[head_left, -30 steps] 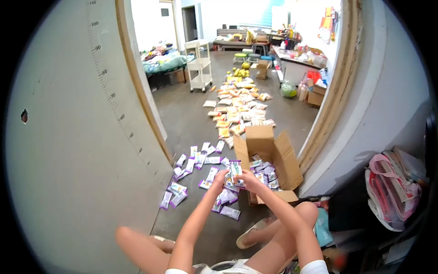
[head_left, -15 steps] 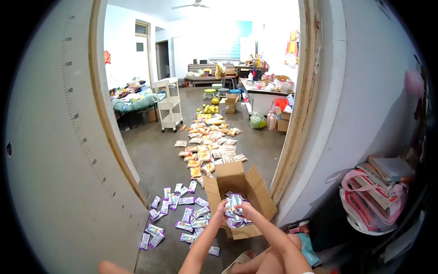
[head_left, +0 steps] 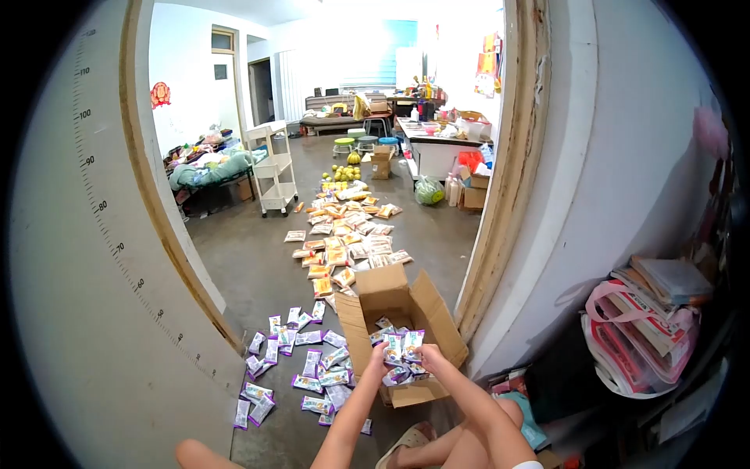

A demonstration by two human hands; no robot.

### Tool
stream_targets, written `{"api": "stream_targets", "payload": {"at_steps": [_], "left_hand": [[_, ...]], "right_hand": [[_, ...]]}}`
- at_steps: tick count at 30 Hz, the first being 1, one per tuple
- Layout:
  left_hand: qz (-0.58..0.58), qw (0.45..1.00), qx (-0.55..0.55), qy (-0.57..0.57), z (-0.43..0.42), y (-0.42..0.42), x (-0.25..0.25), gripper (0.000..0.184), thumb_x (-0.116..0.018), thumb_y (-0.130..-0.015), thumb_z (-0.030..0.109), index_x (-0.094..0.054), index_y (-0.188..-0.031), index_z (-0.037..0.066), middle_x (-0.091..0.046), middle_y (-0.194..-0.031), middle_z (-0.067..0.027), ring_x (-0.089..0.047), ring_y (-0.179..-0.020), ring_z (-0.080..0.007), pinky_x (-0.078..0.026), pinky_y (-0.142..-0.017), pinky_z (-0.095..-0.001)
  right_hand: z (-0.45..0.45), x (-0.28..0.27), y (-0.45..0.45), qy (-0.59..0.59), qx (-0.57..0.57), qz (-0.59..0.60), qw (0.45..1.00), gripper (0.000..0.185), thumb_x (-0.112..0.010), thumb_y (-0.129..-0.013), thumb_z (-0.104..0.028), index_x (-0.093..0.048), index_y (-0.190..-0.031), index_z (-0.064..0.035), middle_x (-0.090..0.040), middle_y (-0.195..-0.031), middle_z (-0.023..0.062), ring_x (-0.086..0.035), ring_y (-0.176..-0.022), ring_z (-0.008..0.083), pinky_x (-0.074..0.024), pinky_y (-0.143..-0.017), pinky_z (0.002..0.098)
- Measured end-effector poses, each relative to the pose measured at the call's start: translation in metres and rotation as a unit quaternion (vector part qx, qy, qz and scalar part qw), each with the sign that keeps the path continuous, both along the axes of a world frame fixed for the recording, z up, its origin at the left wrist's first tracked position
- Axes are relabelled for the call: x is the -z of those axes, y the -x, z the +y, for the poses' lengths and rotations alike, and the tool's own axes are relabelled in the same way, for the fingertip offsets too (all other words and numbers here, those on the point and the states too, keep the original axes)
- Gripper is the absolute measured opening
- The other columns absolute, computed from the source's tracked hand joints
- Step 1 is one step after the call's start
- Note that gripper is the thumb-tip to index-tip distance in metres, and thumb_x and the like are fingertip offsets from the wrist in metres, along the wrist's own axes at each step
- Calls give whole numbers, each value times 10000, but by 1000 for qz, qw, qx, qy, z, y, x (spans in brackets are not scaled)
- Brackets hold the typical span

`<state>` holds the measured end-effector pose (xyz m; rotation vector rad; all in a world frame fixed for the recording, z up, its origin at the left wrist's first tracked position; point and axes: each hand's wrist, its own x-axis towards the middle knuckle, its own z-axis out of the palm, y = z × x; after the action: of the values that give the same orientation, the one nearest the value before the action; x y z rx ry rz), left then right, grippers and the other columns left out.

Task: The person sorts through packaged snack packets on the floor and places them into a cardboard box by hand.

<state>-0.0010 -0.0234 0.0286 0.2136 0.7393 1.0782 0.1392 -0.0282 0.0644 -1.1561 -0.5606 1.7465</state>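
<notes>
An open cardboard box (head_left: 441,324) stands on the floor in front of me, with several small purple-and-white packets inside. Over its near part, my left hand (head_left: 378,361) is closed on a packet (head_left: 393,349). Beside it, my right hand (head_left: 428,356) grips another packet (head_left: 412,344). The two held packets are side by side, close together. To the left of the box, more purple-edged packets (head_left: 309,338) lie scattered on the floor.
Orange and white packages (head_left: 336,256) run back along the floor to yellow-green round fruits (head_left: 342,173). A white cart (head_left: 275,176) stands left of them. The doorway frame (head_left: 500,180) and a bag of papers (head_left: 637,336) are on the right.
The view has tilted up and turned. My hands have moved from beside the box to over it, and the packets they hold are now spread slightly apart.
</notes>
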Motion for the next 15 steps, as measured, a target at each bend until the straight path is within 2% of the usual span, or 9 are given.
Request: {"api": "stream_targets", "payload": {"at_steps": [2,6,10,15], "left_hand": [[17,1000,-12,12,-9,-1,-17,331,-362,-730,248,-423,-942,2,-501,-872,-144,-501,-775,-259,-420,-648,-411],[3,999,-23,45,-11,0,-11,333,-358,-731,212,-384,-975,-14,-474,-911,-160,-486,-799,-273,-421,-657,-414],[14,995,-61,75,-23,-4,-20,271,-378,-723,152,-376,-936,-16,-446,-932,-167,-464,-824,-283,-409,-690,-419],[-1,997,-32,74,-10,-8,11,232,-372,-723,136,-383,-899,-13,-452,-893,-166,-457,-820,-274,-378,-738,-420]], "right_hand": [[5,7,-2,6,9,-10,1000,143,-446,-611,96,-462,-753,95,-499,-750,167,-515,-677,254,-441,-607,332],[2,6,-2,-1,17,-41,999,115,-444,-615,91,-462,-729,82,-498,-741,147,-509,-662,238,-445,-585,332],[0,6,-2,28,-1,-60,998,102,-443,-623,81,-459,-724,75,-489,-736,137,-503,-680,234,-452,-573,342],[-1,11,0,30,-4,-31,999,157,-427,-639,72,-424,-794,97,-459,-807,171,-494,-729,262,-458,-620,361]]}}
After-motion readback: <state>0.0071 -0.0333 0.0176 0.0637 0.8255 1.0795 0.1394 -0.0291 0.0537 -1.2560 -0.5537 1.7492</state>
